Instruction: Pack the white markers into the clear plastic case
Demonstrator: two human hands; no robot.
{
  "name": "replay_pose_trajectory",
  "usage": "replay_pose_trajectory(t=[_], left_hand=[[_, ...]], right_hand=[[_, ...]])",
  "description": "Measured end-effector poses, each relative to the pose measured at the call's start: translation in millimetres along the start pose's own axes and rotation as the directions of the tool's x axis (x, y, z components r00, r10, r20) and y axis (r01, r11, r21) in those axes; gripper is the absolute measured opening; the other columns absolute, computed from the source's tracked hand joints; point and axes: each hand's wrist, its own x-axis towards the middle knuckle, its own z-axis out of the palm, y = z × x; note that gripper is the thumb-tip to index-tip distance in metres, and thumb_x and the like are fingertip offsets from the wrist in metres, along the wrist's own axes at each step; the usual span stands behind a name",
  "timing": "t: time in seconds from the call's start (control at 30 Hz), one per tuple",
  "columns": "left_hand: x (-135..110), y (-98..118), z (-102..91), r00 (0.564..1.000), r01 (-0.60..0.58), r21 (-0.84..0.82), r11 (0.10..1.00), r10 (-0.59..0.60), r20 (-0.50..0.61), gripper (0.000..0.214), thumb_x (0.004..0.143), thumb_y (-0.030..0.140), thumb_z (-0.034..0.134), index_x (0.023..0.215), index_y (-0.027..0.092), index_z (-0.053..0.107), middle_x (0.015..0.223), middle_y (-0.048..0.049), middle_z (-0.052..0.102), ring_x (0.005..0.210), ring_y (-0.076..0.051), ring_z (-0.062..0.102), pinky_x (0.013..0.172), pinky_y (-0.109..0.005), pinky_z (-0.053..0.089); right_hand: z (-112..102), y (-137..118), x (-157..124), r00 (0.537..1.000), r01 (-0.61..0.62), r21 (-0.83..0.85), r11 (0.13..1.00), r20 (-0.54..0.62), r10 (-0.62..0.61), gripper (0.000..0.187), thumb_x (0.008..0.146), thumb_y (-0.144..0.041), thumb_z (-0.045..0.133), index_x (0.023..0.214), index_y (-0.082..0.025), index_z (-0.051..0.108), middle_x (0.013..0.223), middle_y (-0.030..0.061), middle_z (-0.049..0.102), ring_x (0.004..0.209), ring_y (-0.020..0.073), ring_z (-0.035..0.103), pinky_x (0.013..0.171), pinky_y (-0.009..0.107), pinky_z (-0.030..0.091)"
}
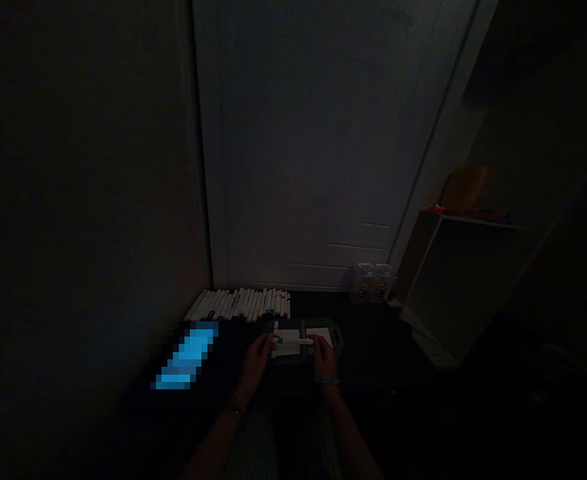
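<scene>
The scene is very dark. My left hand (259,352) and my right hand (323,357) hold the two ends of a white marker (293,341) with a green cap end at the left. The marker lies crosswise just above a dark open case (336,337) with white contents on the floor. Both hands have their fingers curled round the marker. A row of several white markers (241,303) lies side by side on the floor just beyond the case, by the wall.
A glowing blue screen (186,357) lies on the floor left of my left hand. Two small bottles (371,283) stand by the door (323,147). A white shelf unit (453,280) with a yellowish object (466,190) on top stands at the right.
</scene>
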Motion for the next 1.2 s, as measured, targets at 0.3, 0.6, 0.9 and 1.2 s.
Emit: replay_pose_trajectory(t=[0.3, 0.6, 0.9, 1.2], left_hand=[[0, 0, -0.4, 1.0, -0.006, 0.007, 1.0, 0.006, -0.013, 0.043, 0.073, 0.054, 0.048, 0.088, 0.016, 0.064, 0.086, -0.0047, 0.068, 0.083, -0.021, 0.061, 0.077, -0.03, 0.046], [1, -4, -0.7, 0.999, -0.034, 0.011, 0.999, 0.033, 0.016, 0.041, 0.077, 0.051, 0.045, 0.088, 0.016, 0.063, 0.086, -0.0045, 0.068, 0.084, -0.021, 0.061, 0.077, -0.03, 0.046], [-1, 0, -1.6, 1.0, -0.008, 0.03, 1.0, 0.008, 0.01, 0.041, 0.075, 0.051, 0.048, 0.088, 0.016, 0.064, 0.086, -0.0045, 0.068, 0.084, -0.021, 0.06, 0.076, -0.029, 0.046], [0, -3, -1.0, 1.0, -0.023, 0.027, 0.999, 0.023, 0.008, 0.042, 0.075, 0.052, 0.048, 0.089, 0.016, 0.064, 0.083, -0.0043, 0.068, 0.081, -0.02, 0.061, 0.073, -0.028, 0.046]], right_hand=[[-1, 0, -1, 1.0, 0.008, 0.018, 1.0, 0.01, -0.009, 0.033, 0.089, -0.035, 0.037, 0.102, -0.019, 0.063, 0.099, 0.0059, 0.065, 0.093, 0.0179, 0.059, 0.082, 0.028, 0.044], [0, 7, 0, 1.0, 0.001, 0.001, 1.0, -0.003, -0.001, 0.032, 0.088, -0.035, 0.039, 0.103, -0.02, 0.063, 0.101, 0.0058, 0.065, 0.095, 0.0182, 0.059, 0.084, 0.028, 0.043], [-1, 5, 0, 1.0, 0.029, -0.003, 1.0, 0.011, -0.029, 0.031, 0.089, -0.033, 0.038, 0.101, -0.019, 0.063, 0.098, 0.0058, 0.065, 0.092, 0.0178, 0.059, 0.082, 0.028, 0.043], [1, 8, 0, 1.0, 0.024, -0.013, 1.0, 0.001, -0.024, 0.031, 0.089, -0.034, 0.037, 0.098, -0.019, 0.063, 0.094, 0.0065, 0.065, 0.089, 0.0179, 0.059, 0.08, 0.027, 0.043]])
